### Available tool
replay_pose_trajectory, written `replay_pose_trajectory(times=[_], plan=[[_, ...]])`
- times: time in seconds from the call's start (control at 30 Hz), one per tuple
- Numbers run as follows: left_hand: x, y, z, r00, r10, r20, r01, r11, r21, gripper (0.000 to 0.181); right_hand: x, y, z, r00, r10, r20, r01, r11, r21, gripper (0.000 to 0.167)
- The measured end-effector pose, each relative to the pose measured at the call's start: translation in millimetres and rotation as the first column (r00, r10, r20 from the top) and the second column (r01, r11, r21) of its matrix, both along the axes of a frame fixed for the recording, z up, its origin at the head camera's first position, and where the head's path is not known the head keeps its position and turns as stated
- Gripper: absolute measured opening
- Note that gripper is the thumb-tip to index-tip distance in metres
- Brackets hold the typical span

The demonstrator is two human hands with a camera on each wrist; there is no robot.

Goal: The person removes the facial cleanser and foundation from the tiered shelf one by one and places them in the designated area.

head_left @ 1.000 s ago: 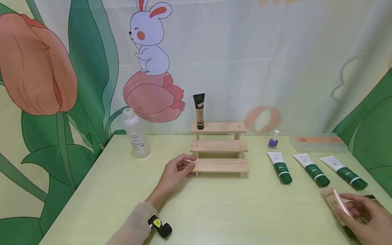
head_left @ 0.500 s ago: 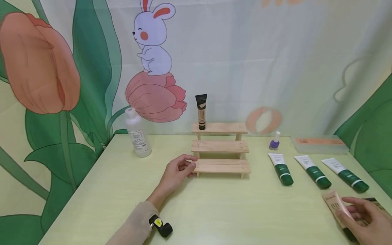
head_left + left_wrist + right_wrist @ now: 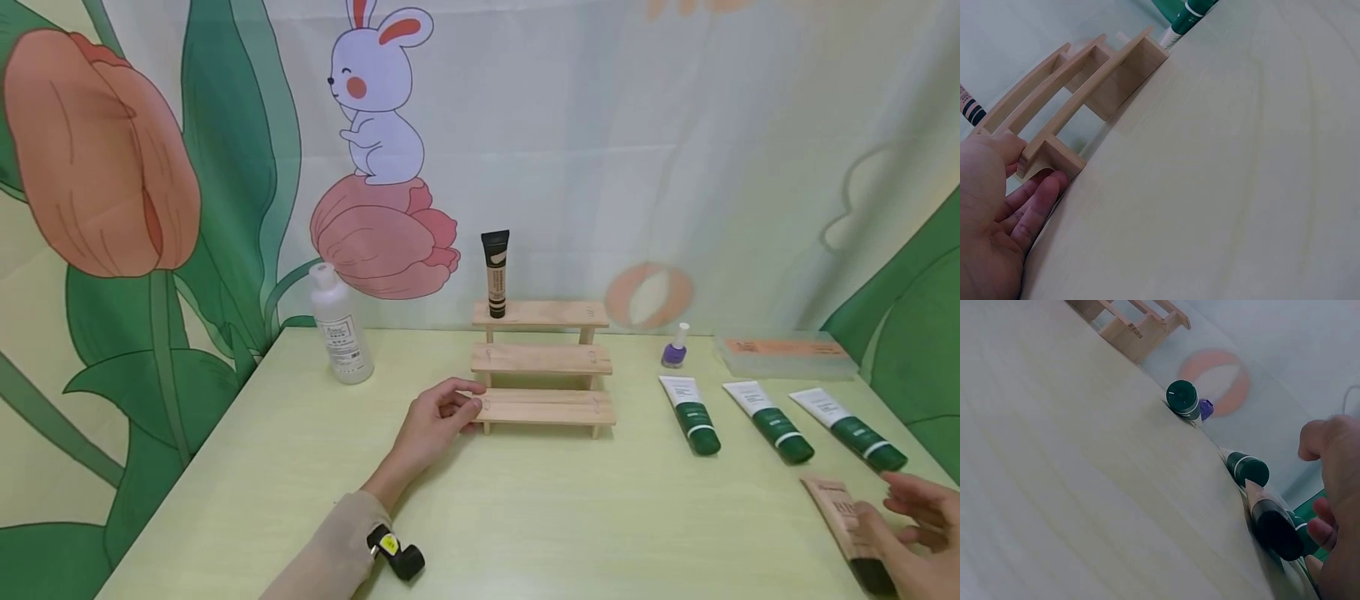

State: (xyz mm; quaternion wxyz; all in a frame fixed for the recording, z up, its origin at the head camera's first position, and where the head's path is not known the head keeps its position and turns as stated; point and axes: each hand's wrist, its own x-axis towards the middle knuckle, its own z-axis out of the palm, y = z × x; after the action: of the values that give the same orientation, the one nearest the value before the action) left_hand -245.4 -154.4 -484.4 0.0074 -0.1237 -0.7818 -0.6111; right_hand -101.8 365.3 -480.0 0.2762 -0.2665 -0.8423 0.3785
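Note:
My left hand (image 3: 437,422) pinches the left end of the lowest step of a three-tier wooden display stand (image 3: 543,407); in the left wrist view, my fingers (image 3: 1041,197) curl under that step. On the top step a black-and-beige tube (image 3: 497,275) stands upright, cap down. At the right, a beige BB cream tube (image 3: 843,525) with a black cap lies on the table. Beside it is my right hand (image 3: 918,533), its thumb overlapping the tube in the head view. Its fingers are spread and hold nothing; the right wrist view shows a gap to the tube's black cap (image 3: 1277,531).
Three green-and-white tubes (image 3: 693,421) lie in a row at the right. Behind them are a purple nail polish bottle (image 3: 674,355) and a flat translucent box (image 3: 787,358). A white bottle (image 3: 345,342) stands at the left. A printed curtain hangs behind the table (image 3: 600,517).
My right hand has let go of the BB cream tube and drawn to the right. The tube lies slightly further right and nearer. My left hand keeps its hold on the stand.

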Motion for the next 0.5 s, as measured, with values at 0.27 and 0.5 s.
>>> replay_pose_trajectory(times=[0.27,0.5], plan=[[0.0,-2.6,0.0,1.000,0.002,0.010,-0.002,1.000,-0.001,0.021,-4.6,-5,5.4,0.967,0.058,-0.249,-0.104,0.979,-0.178,0.060],[-0.8,-3.0,-3.4,1.000,-0.008,0.007,0.008,1.000,0.010,0.021,-20.0,-11,17.8,0.893,0.247,-0.376,-0.348,0.909,-0.230,0.062]])
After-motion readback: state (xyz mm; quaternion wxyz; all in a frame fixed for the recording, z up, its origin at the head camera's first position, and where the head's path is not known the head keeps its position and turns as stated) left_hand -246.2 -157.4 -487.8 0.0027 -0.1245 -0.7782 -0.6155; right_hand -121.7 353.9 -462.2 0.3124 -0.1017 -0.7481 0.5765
